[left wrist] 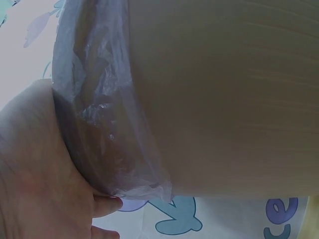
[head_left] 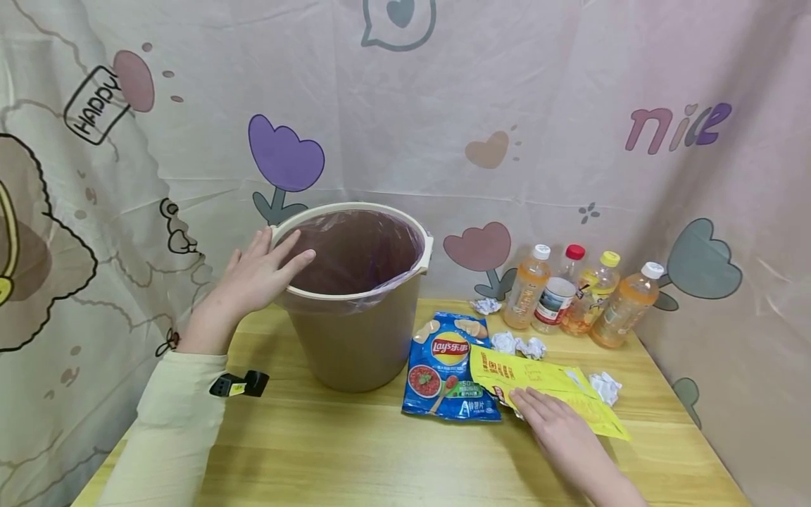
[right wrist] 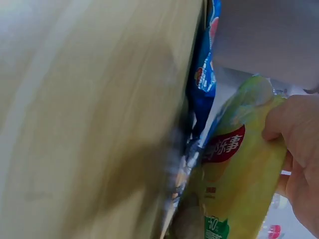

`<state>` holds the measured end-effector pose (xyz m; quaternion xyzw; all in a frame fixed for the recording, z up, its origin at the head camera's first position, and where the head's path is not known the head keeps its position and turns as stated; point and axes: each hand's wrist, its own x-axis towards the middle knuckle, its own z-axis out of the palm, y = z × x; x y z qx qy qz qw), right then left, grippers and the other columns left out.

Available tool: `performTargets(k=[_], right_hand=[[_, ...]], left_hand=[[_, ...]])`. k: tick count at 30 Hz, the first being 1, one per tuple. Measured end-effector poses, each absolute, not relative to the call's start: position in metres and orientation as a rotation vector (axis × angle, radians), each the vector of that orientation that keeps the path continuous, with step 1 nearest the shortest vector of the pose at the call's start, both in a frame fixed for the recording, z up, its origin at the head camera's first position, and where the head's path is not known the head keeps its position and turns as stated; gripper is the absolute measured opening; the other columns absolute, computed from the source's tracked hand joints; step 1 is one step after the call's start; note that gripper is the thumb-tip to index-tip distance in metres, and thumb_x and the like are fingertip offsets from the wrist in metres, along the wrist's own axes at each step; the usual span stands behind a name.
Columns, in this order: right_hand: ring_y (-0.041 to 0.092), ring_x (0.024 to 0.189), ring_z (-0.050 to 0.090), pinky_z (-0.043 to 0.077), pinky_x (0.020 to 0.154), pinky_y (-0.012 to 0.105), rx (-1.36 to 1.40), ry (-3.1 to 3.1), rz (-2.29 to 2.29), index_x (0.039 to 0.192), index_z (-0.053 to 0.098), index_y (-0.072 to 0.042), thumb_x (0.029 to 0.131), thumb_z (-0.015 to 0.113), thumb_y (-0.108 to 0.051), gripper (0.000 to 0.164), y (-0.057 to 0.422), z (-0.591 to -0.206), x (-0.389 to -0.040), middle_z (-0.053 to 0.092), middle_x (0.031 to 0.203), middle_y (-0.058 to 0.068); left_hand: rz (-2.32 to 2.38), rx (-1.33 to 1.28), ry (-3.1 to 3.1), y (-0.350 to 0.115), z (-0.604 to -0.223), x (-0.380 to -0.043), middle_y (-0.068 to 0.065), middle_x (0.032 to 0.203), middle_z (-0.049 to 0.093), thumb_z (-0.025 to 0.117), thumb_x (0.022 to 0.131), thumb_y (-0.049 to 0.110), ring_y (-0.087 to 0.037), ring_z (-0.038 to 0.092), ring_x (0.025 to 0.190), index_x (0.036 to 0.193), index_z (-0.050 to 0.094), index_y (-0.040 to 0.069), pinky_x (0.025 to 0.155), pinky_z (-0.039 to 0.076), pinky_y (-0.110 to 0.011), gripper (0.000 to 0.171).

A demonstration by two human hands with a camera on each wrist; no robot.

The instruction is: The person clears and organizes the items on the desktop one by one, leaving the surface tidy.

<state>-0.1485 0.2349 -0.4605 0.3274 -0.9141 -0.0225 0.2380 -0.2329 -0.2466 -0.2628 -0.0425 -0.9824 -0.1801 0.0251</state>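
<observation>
My left hand [head_left: 262, 271] lies at the left rim of a brown trash bin [head_left: 351, 345], its fingers stretched out over the edge. A clear plastic liner [left wrist: 107, 119] is folded over that rim, and the left wrist view has the palm right beside it. On the right, my right hand [head_left: 560, 436] pinches the near edge of a yellow chip bag [head_left: 538, 380]. Thumb and fingers grip this bag in the right wrist view, where its front shows. One end of it overlaps a blue Lay's chip bag [head_left: 451, 366] lying flat on the table.
Several plastic bottles [head_left: 526, 289] stand in a row at the back right. Crumpled paper balls [head_left: 605, 388] lie around the yellow bag. A printed curtain [head_left: 393, 105] hangs behind the wooden table [head_left: 355, 451].
</observation>
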Motion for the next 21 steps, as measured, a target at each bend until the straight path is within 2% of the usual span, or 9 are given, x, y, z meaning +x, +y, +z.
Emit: performTargets(k=[2, 3, 11, 21], right_hand=[[0.025, 0.110, 0.067, 0.056, 0.089, 0.044, 0.890, -2.486, -0.067, 0.126, 0.064, -0.008, 0.107, 0.005, -0.030, 0.066, 0.235, -0.457, -0.149, 0.069, 0.123, 0.007], [0.025, 0.109, 0.067, 0.056, 0.088, 0.044, 0.888, -2.475, -0.068, 0.125, 0.064, -0.008, 0.104, -0.004, -0.031, 0.075, 0.235, -0.456, -0.149, 0.070, 0.122, 0.007], [0.027, 0.101, 0.070, 0.058, 0.081, 0.045, 0.886, -2.328, -0.014, 0.119, 0.067, -0.003, 0.107, 0.004, -0.028, 0.069, 0.239, -0.436, -0.153, 0.072, 0.115, 0.012], [0.029, 0.102, 0.069, 0.057, 0.082, 0.046, 0.870, -2.264, 0.053, 0.123, 0.065, -0.002, 0.108, 0.010, -0.029, 0.063, 0.245, -0.408, -0.156, 0.071, 0.118, 0.014]], left_hand=[[-0.557, -0.132, -3.037, -0.247, -0.263, -0.233, -0.023, 0.162, -0.011, 0.018, 0.093, 0.075, -0.042, -0.013, 0.150, 0.158, 0.013, 0.019, 0.113, -0.007, -0.071, 0.085], [-0.559, -0.132, -3.037, -0.247, -0.263, -0.233, -0.023, 0.162, -0.011, 0.018, 0.093, 0.075, -0.042, -0.013, 0.150, 0.158, 0.013, 0.019, 0.113, -0.007, -0.071, 0.085], [-0.564, -0.136, -3.038, -0.247, -0.264, -0.232, -0.023, 0.161, -0.012, 0.017, 0.093, 0.075, -0.041, -0.014, 0.150, 0.158, 0.013, 0.020, 0.113, -0.007, -0.072, 0.085], [-0.571, -0.138, -3.028, -0.248, -0.264, -0.231, -0.023, 0.162, -0.011, 0.018, 0.094, 0.074, -0.041, -0.013, 0.150, 0.158, 0.013, 0.021, 0.113, -0.006, -0.072, 0.084]])
